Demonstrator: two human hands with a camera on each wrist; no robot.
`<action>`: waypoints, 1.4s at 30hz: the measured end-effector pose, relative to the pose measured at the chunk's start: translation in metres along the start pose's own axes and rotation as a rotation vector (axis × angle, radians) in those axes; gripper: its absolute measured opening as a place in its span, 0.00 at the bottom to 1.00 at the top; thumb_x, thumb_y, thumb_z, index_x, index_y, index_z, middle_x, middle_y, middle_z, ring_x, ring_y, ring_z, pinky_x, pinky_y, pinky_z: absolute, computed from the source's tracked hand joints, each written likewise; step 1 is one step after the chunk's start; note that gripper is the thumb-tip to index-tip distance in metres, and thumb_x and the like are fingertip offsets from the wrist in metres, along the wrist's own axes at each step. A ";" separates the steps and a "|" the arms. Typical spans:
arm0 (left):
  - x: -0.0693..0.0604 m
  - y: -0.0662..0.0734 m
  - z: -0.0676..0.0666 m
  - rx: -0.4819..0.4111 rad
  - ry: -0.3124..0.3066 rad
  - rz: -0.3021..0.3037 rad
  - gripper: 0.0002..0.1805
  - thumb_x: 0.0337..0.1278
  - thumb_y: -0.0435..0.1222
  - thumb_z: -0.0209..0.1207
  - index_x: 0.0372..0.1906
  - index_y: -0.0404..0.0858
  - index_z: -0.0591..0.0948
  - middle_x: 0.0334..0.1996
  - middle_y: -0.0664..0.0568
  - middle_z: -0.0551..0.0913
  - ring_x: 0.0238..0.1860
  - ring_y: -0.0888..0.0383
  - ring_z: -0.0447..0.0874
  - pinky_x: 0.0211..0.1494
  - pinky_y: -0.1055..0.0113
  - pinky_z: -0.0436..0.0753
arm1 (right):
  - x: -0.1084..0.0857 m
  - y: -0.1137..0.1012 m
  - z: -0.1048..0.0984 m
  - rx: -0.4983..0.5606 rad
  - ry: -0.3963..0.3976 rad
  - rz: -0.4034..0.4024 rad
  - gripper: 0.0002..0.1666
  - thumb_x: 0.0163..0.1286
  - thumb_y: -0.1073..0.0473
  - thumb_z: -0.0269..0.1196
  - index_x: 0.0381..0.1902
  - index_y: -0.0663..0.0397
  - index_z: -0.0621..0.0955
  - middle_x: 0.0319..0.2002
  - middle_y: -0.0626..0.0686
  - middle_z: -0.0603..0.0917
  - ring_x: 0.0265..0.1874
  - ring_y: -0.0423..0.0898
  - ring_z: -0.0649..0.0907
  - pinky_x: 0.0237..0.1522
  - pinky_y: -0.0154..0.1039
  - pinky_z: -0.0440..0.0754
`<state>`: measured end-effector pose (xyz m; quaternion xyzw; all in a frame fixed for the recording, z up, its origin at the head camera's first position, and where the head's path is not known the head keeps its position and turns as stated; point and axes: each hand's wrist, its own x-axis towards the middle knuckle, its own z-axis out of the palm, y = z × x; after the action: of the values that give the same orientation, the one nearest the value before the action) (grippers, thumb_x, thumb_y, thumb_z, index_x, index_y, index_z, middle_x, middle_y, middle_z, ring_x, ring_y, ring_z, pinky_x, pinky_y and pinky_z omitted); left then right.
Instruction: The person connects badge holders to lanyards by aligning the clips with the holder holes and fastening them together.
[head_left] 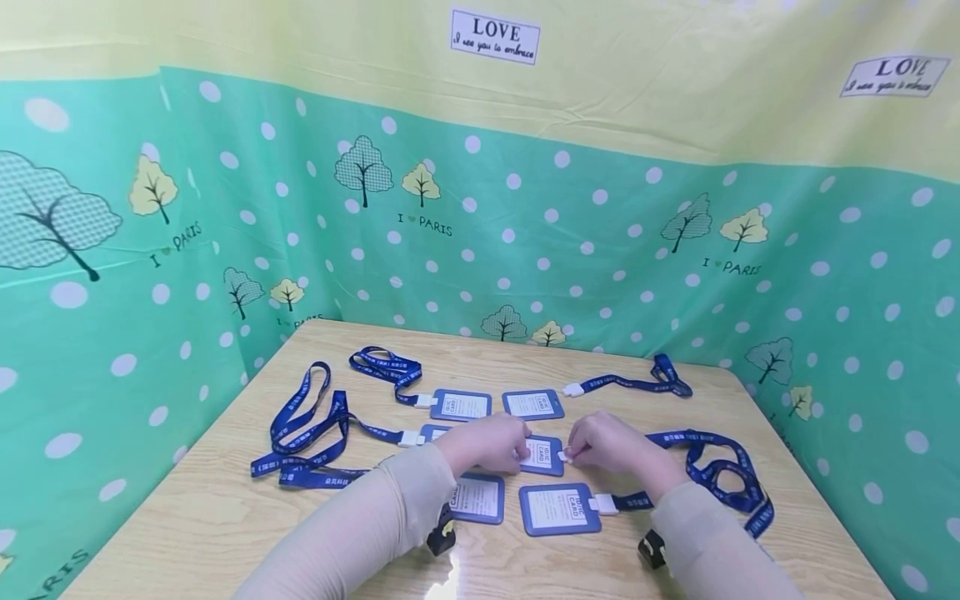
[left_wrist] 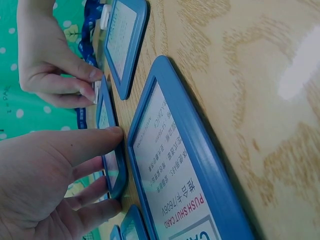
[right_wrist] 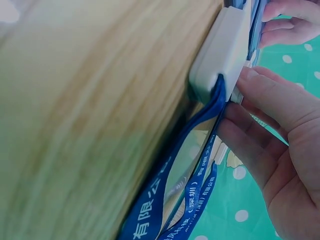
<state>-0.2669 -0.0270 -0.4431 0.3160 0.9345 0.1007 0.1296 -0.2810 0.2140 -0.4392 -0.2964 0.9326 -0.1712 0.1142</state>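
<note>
My left hand (head_left: 491,442) grips the edges of a blue-framed badge holder (head_left: 550,456) in the middle row, its thumb along the near edge in the left wrist view. At that holder's right end, my right hand (head_left: 611,443) pinches a small white lanyard clip (head_left: 565,457). Whether the clip is joined to the holder cannot be told. Nearer me lie a front-right badge holder (head_left: 560,509) with a white clip (head_left: 603,504) at its end, and a front-left one (head_left: 482,498) partly hidden by my left arm. A blue printed lanyard (head_left: 723,467) curls out beyond my right hand.
Behind my hands lie a back-left badge holder (head_left: 461,405) with its lanyard (head_left: 386,364) and a back-right holder (head_left: 533,405), with a clip (head_left: 573,390) apart from it. Another lanyard (head_left: 303,433) spreads over the table's left. A polka-dot curtain (head_left: 525,208) surrounds the table.
</note>
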 end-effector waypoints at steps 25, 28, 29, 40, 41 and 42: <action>0.000 0.000 0.001 -0.013 0.006 -0.011 0.14 0.58 0.41 0.71 0.50 0.50 0.90 0.66 0.57 0.78 0.69 0.55 0.73 0.70 0.62 0.72 | -0.001 -0.004 0.004 -0.030 0.035 -0.014 0.11 0.59 0.66 0.75 0.36 0.44 0.91 0.34 0.39 0.87 0.37 0.38 0.85 0.44 0.38 0.86; 0.000 0.000 0.001 -0.007 0.004 -0.008 0.15 0.58 0.42 0.71 0.51 0.51 0.90 0.66 0.58 0.78 0.69 0.55 0.73 0.70 0.62 0.72 | -0.001 -0.004 0.005 -0.031 0.039 -0.003 0.10 0.60 0.66 0.75 0.36 0.44 0.91 0.34 0.39 0.86 0.37 0.38 0.85 0.44 0.38 0.86; 0.000 0.000 0.001 -0.005 0.004 -0.008 0.15 0.58 0.42 0.71 0.51 0.51 0.90 0.66 0.58 0.78 0.69 0.55 0.73 0.70 0.62 0.72 | -0.001 -0.004 0.005 -0.031 0.039 0.002 0.10 0.60 0.66 0.75 0.36 0.44 0.91 0.34 0.38 0.86 0.37 0.38 0.85 0.44 0.38 0.86; 0.001 -0.001 0.001 0.001 0.008 -0.004 0.14 0.58 0.41 0.71 0.50 0.50 0.90 0.65 0.57 0.78 0.68 0.55 0.73 0.70 0.62 0.72 | -0.002 -0.005 0.006 -0.032 0.043 0.039 0.09 0.61 0.65 0.74 0.36 0.43 0.91 0.34 0.38 0.86 0.36 0.37 0.84 0.43 0.39 0.86; 0.001 -0.001 0.001 0.000 0.009 -0.005 0.14 0.57 0.41 0.71 0.49 0.50 0.90 0.65 0.57 0.78 0.68 0.55 0.73 0.70 0.63 0.72 | -0.002 -0.005 0.006 -0.032 0.044 0.042 0.09 0.61 0.65 0.74 0.36 0.43 0.91 0.34 0.38 0.86 0.35 0.37 0.83 0.43 0.39 0.86; 0.001 -0.001 0.002 0.000 0.009 -0.006 0.14 0.57 0.41 0.71 0.49 0.50 0.90 0.65 0.57 0.78 0.68 0.55 0.73 0.70 0.63 0.72 | -0.002 -0.005 0.007 -0.029 0.046 0.046 0.09 0.61 0.65 0.74 0.36 0.43 0.91 0.33 0.38 0.86 0.35 0.37 0.83 0.43 0.39 0.86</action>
<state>-0.2675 -0.0268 -0.4448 0.3126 0.9360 0.1017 0.1257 -0.2750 0.2095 -0.4431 -0.2724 0.9440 -0.1616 0.0925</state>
